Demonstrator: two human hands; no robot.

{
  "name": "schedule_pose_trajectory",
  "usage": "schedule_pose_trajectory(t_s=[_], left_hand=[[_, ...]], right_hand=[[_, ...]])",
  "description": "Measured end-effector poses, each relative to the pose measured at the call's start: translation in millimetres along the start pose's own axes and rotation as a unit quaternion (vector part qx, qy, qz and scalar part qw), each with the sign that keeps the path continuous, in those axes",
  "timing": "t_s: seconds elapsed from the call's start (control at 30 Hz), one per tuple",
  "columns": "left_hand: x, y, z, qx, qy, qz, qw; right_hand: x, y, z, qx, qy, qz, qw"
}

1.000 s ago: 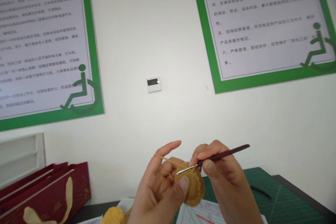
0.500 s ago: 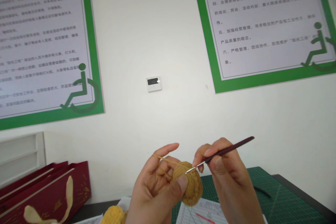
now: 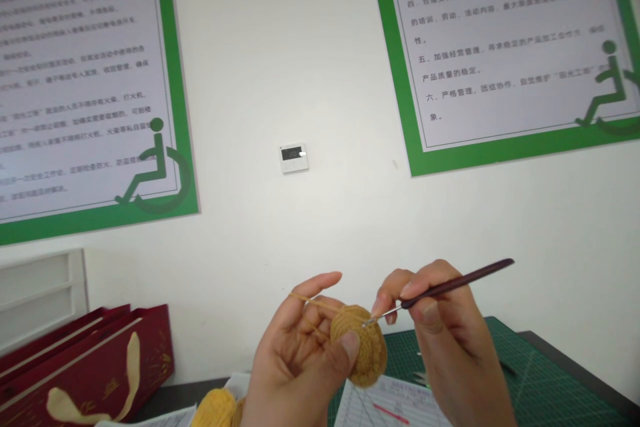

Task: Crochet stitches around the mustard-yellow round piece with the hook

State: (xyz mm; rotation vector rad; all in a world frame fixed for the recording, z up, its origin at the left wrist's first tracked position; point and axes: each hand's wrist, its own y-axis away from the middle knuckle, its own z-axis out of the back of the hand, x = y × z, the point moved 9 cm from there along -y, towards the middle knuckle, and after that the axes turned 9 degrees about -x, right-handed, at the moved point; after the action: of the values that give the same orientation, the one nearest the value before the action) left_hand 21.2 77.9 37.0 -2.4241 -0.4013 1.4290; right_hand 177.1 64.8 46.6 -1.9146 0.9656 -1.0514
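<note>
My left hand (image 3: 305,347) pinches a round mustard-brown crochet piece (image 3: 363,360) between thumb and fingers. A strand of yarn (image 3: 305,298) of the same colour runs over its raised index finger to the piece. Between the thumb and fingers of my right hand (image 3: 445,320) is a crochet hook (image 3: 463,282) with a dark maroon handle. Its thin metal tip lies at the upper right part of the piece, where yarn meets it. Whether the tip passes through a stitch is too small to tell.
Under the hands lie a green cutting mat (image 3: 540,367) and a printed sheet (image 3: 390,403). A yellow yarn ball (image 3: 215,408) sits to the left, beside dark red gift bags (image 3: 100,373). Behind is a white wall with a thermostat (image 3: 293,158) and green-framed posters (image 3: 415,163).
My right hand has drawn the crochet hook to the right, so its tip moved from the middle of the piece toward its upper right edge. The left hand stays nearly still.
</note>
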Motion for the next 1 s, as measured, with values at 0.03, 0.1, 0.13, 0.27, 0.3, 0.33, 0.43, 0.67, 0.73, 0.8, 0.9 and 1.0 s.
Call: schedule_pose_trajectory(t_s=[0.03, 0.1, 0.13, 0.27, 0.3, 0.33, 0.43, 0.67, 0.73, 0.8, 0.9, 1.0], left_hand=[[-0.6, 0.5, -0.1, -0.002, -0.001, -0.003, 1.0], [-2.3, 2.0, -0.3, -0.007, -0.004, -0.011, 1.0], [-3.2, 2.9, -0.4, -0.008, -0.006, -0.013, 1.0], [-3.7, 5.5, -3.0, -0.002, -0.014, -0.008, 1.0], [-3.6, 5.6, -3.8, 0.001, -0.013, -0.006, 1.0], [-3.8, 5.5, -4.5, 0.004, -0.012, -0.006, 1.0], [-3.9, 4.9, -5.6, 0.007, -0.013, -0.006, 1.0], [-1.8, 4.6, -4.8, 0.001, -0.013, 0.003, 1.0], [-2.2, 4.3, -3.7, -0.006, -0.012, -0.002, 1.0], [-2.8, 4.2, -2.3, -0.016, -0.014, -0.007, 1.0], [-4.2, 5.1, -1.3, -0.026, -0.021, -0.014, 0.999], [-6.1, 6.5, -2.0, -0.03, -0.024, -0.021, 0.999]], right_hand=[[1.0, 0.3, 0.2, -0.001, 0.0, 0.006, 1.0], [2.1, 0.8, 1.0, -0.007, 0.003, 0.012, 1.0], [2.5, 1.1, 1.5, -0.012, 0.006, 0.015, 1.0], [2.8, 1.7, 2.1, -0.022, 0.019, 0.018, 0.999], [2.6, 1.8, 1.8, -0.022, 0.018, 0.016, 0.999], [2.1, 1.8, 1.6, -0.021, 0.016, 0.012, 1.0], [-0.3, 1.5, 0.9, -0.019, 0.005, -0.005, 1.0], [-3.2, 0.7, -0.5, -0.008, -0.011, -0.022, 1.0], [-1.6, 1.0, -0.3, 0.0, -0.008, -0.012, 1.0], [0.2, 1.3, -0.4, 0.007, -0.004, -0.002, 1.0], [2.8, 1.3, 0.4, 0.005, 0.006, 0.007, 1.0], [7.1, 1.8, -0.2, 0.003, 0.023, 0.022, 0.999]])
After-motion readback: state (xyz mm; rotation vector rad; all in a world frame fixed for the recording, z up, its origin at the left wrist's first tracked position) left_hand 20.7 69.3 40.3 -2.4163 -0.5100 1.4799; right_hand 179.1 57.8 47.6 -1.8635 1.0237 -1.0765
